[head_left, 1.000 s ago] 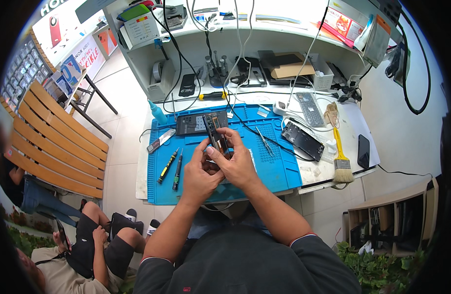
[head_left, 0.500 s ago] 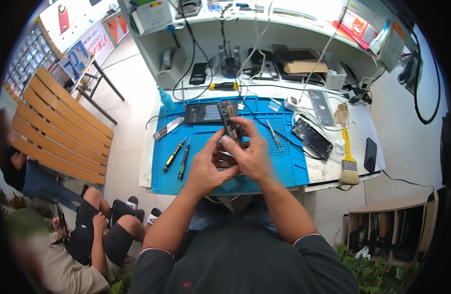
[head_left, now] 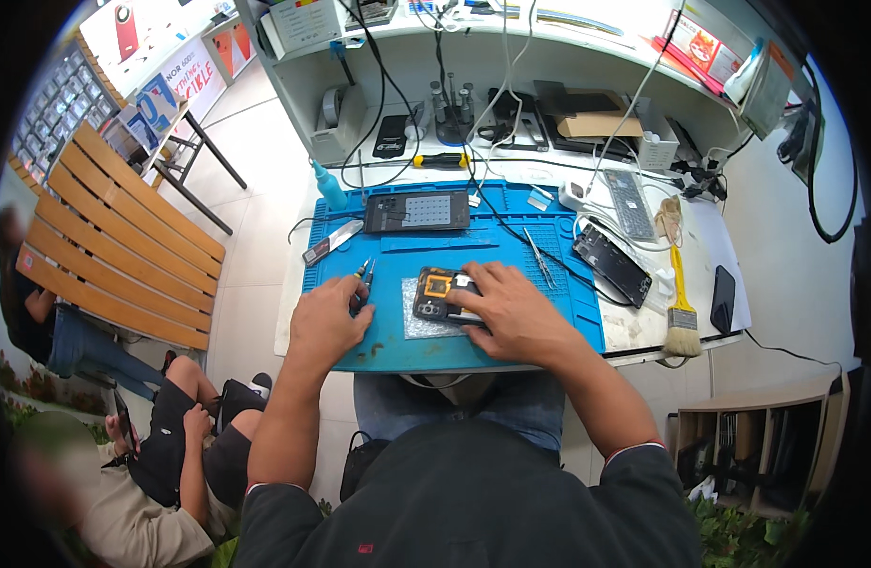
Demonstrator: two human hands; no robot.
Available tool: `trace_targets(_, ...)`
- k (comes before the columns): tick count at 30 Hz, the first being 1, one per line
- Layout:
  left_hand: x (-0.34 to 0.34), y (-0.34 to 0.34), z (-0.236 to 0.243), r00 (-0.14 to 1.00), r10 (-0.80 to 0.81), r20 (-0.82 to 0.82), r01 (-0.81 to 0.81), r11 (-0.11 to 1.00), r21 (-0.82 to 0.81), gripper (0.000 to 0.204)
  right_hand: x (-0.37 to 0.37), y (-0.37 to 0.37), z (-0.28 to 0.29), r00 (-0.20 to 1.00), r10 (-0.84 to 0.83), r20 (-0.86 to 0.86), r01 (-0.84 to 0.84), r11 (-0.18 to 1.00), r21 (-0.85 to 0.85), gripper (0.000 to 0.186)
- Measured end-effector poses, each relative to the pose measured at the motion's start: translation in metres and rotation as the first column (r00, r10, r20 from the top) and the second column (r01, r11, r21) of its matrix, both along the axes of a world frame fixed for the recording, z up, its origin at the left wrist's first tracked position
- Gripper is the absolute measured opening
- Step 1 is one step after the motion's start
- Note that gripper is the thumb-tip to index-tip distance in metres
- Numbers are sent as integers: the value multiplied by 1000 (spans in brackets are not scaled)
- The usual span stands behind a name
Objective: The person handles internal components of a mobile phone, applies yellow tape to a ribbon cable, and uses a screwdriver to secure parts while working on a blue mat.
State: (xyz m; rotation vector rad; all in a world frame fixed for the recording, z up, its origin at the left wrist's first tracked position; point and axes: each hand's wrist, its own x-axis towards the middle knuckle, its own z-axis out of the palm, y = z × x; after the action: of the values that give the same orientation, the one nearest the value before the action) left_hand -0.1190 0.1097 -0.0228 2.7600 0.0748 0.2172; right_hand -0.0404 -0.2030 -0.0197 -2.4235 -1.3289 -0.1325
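My right hand [head_left: 516, 310] grips the right side of an opened phone [head_left: 439, 288], whose inner parts show orange and black. Under the phone, a silvery sheet [head_left: 418, 325] lies on the blue work mat [head_left: 397, 356]. To the left, my left hand [head_left: 329, 317] is closed on a small screwdriver [head_left: 366, 284]. Two slim tips stick out past its fingers, and the rest of the handles is mostly hidden. Beyond the hands lies a black phone-shaped part with a pale grid [head_left: 416, 211]. Tweezers [head_left: 539, 257] rest on the mat's right side.
Right of the mat are a bare phone frame [head_left: 613, 265], a yellow-handled brush [head_left: 681, 312] and a dark phone [head_left: 724, 298]. A blue bottle [head_left: 329, 186] stands at the mat's far left corner. Cables hang from the shelf [head_left: 587, 52]. A seated person [head_left: 161, 473] is at the left.
The phone has come down from my raised hands onto the silvery sheet, kept by my right hand. My left hand has let go of it and moved left to the screwdrivers.
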Motion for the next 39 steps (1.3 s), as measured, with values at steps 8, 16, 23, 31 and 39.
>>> trace_targets(8,6,-4,15,978,109,177,-73,977,-202,21,9,0,-12,989,148,-22,-150,987,-56,48)
trace_targets(16,18,12,56,891,-118,439,255,929,-268,26,3,-10,-20,977,99,-191,-72,987,142,52)
trace_targets(23,48,3,29,990,-106,96,141,837,-528,30,5,-10,-30,972,105,-209,-58,975,217,54)
trace_targets(31,114,-71,8,882,-147,447,419,679,-603,58,7,-13,-37,986,110,-128,-66,949,307,54)
trace_targets(39,130,-82,-8,846,-226,482,445,798,-407,79,6,-12,-36,995,65,-82,-21,893,449,59)
